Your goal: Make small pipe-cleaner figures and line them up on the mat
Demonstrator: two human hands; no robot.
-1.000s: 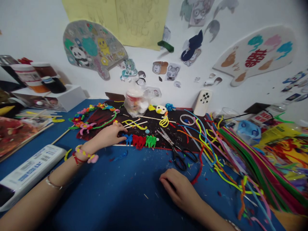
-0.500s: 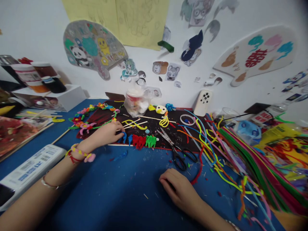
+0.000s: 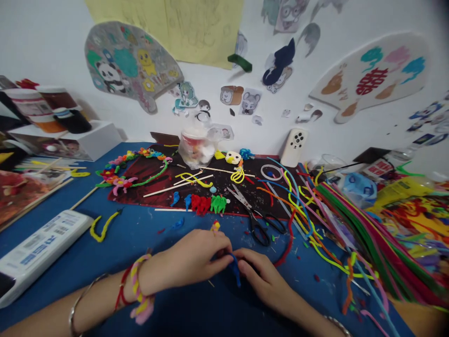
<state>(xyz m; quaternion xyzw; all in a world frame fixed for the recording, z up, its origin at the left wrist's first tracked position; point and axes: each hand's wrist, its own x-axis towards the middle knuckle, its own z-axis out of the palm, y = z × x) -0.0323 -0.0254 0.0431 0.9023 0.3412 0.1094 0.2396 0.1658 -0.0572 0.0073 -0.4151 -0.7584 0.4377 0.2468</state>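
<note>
My left hand [image 3: 199, 255] pinches the upper end of a small bent blue pipe cleaner piece [image 3: 236, 272] over the blue table. On its other side, the closed fingers of my right hand [image 3: 261, 274] meet the same piece. Beyond the hands lies a row of folded pipe cleaner pieces: blue ones [image 3: 176, 199], red ones [image 3: 201, 205] and green ones [image 3: 218, 203]. Another blue piece [image 3: 178, 223] rests on the table nearer to me. Black-handled scissors [image 3: 258, 220] lie partly spread to the right of the row.
Loose pipe cleaners [image 3: 310, 229] and a thick multicoloured bundle [image 3: 372, 238] cover the right side. A white box [image 3: 45, 255] lies at left. At the back are a bag-wrapped tub [image 3: 196, 147], a colourful flower garland [image 3: 122, 171], wooden sticks [image 3: 175, 186] and a phone [image 3: 294, 147] against the wall.
My left hand has come from the row toward me and to the right, bringing a blue pipe cleaner piece. My right hand, earlier resting on the table, now has its fingers at that piece.
</note>
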